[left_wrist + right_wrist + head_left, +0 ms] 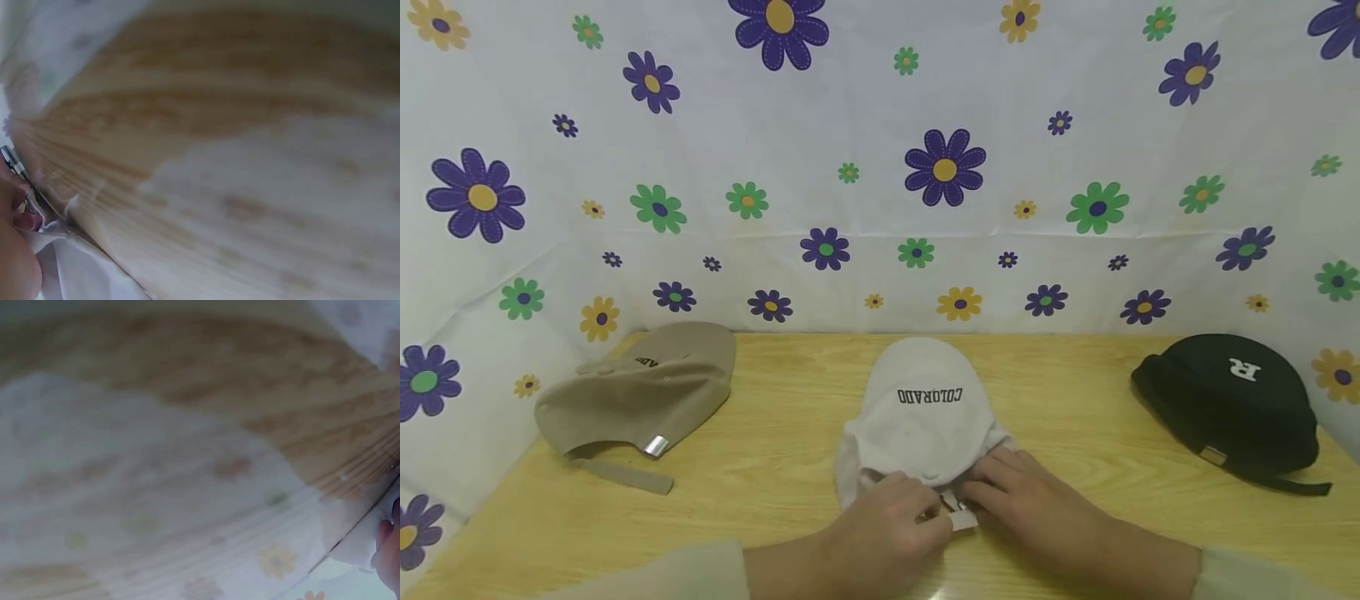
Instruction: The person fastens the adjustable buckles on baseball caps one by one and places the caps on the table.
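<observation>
A white baseball cap (pixel 928 433) marked COLORADO lies at the table's middle, its back opening and strap toward me. My left hand (pixel 880 533) grips the cap's strap (pixel 964 521), the light strap end showing past the fingers. On the other side of the opening, my right hand (pixel 1030 504) holds the cap's back edge, fingers beside the metal buckle (pixel 953 502). Parts of the strap are hidden by both hands. At the left wrist view's edge, the left hand (pixel 17 259) appears beside pale cloth. The right wrist view catches only fingertips of the right hand (pixel 389 550).
To the left lies a beige cap (pixel 640 400) with its strap hanging loose and a silver buckle. A black cap (pixel 1232 408) with a white R sits at the right, strap also loose. Behind the wooden table (pixel 775 417) hangs a flower-printed cloth (pixel 850 117).
</observation>
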Tool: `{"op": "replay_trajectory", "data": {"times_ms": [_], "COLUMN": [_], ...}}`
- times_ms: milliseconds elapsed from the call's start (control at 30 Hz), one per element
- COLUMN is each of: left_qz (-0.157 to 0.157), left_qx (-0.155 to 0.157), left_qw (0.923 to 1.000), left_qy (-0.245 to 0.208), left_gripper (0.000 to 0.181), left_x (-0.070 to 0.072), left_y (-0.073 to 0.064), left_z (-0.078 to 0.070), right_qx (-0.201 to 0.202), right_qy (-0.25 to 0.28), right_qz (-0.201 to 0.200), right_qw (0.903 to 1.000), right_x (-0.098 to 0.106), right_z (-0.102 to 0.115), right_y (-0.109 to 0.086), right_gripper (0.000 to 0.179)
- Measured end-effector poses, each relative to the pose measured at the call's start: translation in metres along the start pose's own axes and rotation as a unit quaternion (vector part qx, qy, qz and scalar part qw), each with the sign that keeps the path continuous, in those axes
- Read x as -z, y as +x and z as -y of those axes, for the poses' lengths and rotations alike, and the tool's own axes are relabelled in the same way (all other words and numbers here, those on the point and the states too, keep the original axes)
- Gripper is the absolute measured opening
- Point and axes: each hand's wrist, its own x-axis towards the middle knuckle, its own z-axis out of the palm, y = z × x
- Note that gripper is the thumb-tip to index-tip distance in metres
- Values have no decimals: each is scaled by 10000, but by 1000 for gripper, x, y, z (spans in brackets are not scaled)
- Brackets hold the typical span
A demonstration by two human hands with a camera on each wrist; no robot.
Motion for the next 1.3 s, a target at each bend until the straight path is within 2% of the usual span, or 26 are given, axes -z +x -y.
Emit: {"op": "replay_trajectory", "data": {"times_ms": [133,233,400,667,967,1300], "left_qz": [-276,-382,-298,-98,-277,-435], "left_qx": [-50,7,113,141,-131,96], "left_qw": [9993,9983,9981,9985,9982,9966], "left_qy": [239,446,523,518,524,694], "left_gripper": [8,9,10,11,13,10], "left_x": [-2,-1,0,2,0,-4], "left_y": [-1,-1,-1,-1,-2,1], "left_z": [2,3,3,3,5,2], "right_qx": [-17,-220,-414,-253,-322,-153], "right_qy": [98,221,363,520,638,737], "right_qz": [-174,-98,-118,-364,-331,-374], "right_qw": [9998,9995,9984,9977,9969,9965], "right_x": [1,3,6,5,5,5], "right_z": [0,1,3,3,2,0], "right_y": [-1,-1,1,2,1,1], "right_gripper": [27,27,28,29,27,29]}}
